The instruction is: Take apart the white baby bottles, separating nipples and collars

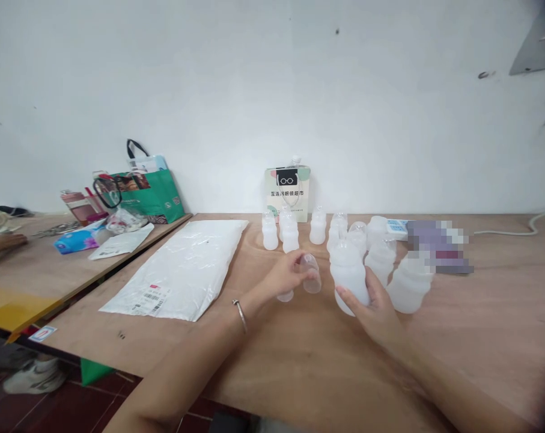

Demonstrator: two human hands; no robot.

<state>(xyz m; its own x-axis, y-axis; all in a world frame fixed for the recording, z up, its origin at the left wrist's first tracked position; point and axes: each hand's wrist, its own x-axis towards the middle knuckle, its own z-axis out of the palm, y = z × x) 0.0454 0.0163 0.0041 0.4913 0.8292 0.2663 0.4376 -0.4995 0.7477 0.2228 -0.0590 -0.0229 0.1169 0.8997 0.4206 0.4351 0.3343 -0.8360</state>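
Partly blurred beyond the bottles, a purple box [438, 246] stays unreadable, while the right hand [375, 310] grips a white bottle [348, 273] and left hand [286, 273] fingers pinch a clear cap [312, 281].

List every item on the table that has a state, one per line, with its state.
left hand: grip closed on a clear cap.
clear cap: off any bottle, held above the table.
right hand: grip closed on a white bottle.
white bottle: upright, lifted, nipple on, no cap.
back-row bottles: standing upright.
plastic mailer: lying flat.
green bag: upright, open at the top.
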